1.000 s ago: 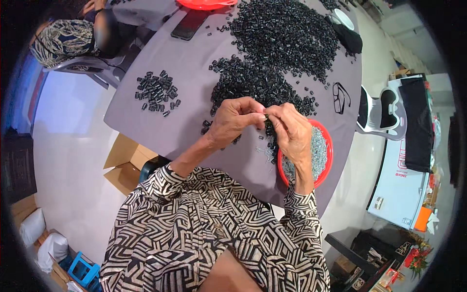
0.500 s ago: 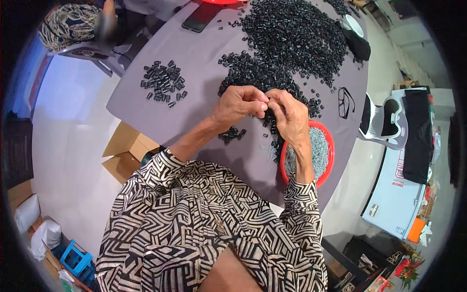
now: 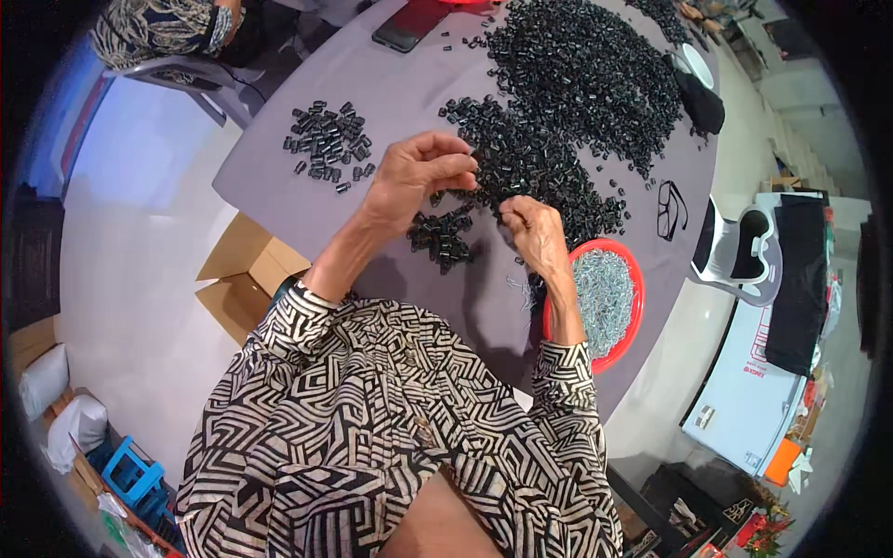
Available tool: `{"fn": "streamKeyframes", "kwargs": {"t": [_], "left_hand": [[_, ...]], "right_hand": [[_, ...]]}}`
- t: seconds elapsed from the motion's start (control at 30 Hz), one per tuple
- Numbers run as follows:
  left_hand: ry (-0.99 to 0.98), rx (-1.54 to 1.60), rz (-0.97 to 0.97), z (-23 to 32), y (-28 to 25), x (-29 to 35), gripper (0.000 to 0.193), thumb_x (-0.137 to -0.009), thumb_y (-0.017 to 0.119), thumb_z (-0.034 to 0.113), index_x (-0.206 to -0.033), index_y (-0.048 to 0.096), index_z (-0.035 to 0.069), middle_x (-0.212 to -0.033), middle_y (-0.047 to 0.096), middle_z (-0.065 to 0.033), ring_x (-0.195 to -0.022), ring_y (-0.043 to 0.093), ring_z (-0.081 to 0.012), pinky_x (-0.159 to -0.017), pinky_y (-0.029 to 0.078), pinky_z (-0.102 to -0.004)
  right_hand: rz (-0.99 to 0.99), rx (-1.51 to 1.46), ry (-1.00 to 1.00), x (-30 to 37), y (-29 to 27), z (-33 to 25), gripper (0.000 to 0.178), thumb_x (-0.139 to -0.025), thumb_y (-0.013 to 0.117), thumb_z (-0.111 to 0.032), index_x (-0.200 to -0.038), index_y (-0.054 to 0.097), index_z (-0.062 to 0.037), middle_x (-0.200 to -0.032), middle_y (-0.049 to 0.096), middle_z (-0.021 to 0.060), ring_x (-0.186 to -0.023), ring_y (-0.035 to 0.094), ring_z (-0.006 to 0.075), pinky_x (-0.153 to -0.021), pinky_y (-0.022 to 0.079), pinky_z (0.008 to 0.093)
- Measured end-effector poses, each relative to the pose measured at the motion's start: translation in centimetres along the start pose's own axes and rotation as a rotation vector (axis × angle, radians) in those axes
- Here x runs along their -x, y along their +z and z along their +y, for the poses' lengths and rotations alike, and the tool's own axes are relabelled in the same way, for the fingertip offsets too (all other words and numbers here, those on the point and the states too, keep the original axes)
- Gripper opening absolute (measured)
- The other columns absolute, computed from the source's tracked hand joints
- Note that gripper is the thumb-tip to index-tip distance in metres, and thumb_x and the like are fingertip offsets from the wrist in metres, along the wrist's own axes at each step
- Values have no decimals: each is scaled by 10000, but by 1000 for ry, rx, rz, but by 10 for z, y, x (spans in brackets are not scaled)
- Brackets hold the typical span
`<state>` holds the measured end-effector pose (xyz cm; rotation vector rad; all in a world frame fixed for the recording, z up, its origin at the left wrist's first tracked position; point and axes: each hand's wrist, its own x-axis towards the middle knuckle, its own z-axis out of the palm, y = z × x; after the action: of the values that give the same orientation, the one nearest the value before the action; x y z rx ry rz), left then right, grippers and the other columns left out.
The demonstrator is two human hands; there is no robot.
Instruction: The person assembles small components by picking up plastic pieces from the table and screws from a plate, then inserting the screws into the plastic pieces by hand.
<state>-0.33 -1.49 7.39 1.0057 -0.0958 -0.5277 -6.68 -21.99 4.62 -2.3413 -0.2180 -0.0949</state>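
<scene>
My left hand (image 3: 409,181) is raised over the table with thumb and forefinger pinched together; a tiny item seems to poke out at the tips, too small to name. My right hand (image 3: 538,234) is lower and nearer me, its fingers curled closed at the edge of the big pile of small black plastic pieces (image 3: 586,84). What it holds, if anything, is hidden. Below my left hand lies a small cluster of black pieces (image 3: 441,242). Beside my right wrist stands a red basin (image 3: 637,321) full of thin silvery metal pins (image 3: 600,288), and a few loose pins (image 3: 523,294) lie near it.
Farther left on the grey table (image 3: 270,177) is a separate heap of black pieces (image 3: 326,144). A phone (image 3: 409,25) lies at the back, eyeglasses (image 3: 670,209) at the right. An open cardboard box (image 3: 246,279) stands past the left edge; another person (image 3: 167,33) sits far left.
My hands, together at the fingertips before, have come apart: the left moved left and up, the right down toward me. The whole view has shifted slightly.
</scene>
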Motion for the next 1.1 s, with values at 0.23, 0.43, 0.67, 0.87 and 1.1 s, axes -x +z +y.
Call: {"fn": "streamKeyframes", "kwargs": {"t": [0.23,0.43,0.67,0.87,1.1], "left_hand": [[-55,98,-3,-11,-3,3,136,-823,580,66,-945,556,10,-853,610,-87,-730,613,-172,-705,516,-275],[-96,123,-67,-20,19,3,128,-821,585,65,-935,561,14,-848,606,-84,-731,610,-172,-704,513,-269],[-86,102,-131,-19,40,2,134,-814,588,53,-936,562,6,-859,605,-91,-731,609,-162,-705,508,-266],[-14,123,-207,-12,59,6,138,-800,591,45,-927,582,-9,-842,614,-72,-738,593,-124,-702,480,-245],[62,88,-239,-2,80,15,148,-802,591,51,-938,586,-7,-844,613,-51,-731,580,-95,-712,464,-223]], "right_hand": [[-144,274,3,23,-25,7,146,-657,567,41,-797,596,8,-711,567,136,-658,567,297,-601,451,349],[-237,614,-243,29,-7,24,118,-625,590,-46,-730,537,-48,-667,507,75,-698,536,245,-624,437,351],[-215,581,-356,27,-8,21,60,-682,578,-45,-725,551,-12,-625,508,77,-619,543,204,-574,431,317],[244,-845,274,19,-49,-26,90,-753,581,0,-823,610,48,-777,599,71,-645,541,144,-649,446,264],[312,-1450,-2,8,-55,-52,131,-787,566,-29,-886,566,57,-796,588,170,-736,580,252,-729,479,367]]}}
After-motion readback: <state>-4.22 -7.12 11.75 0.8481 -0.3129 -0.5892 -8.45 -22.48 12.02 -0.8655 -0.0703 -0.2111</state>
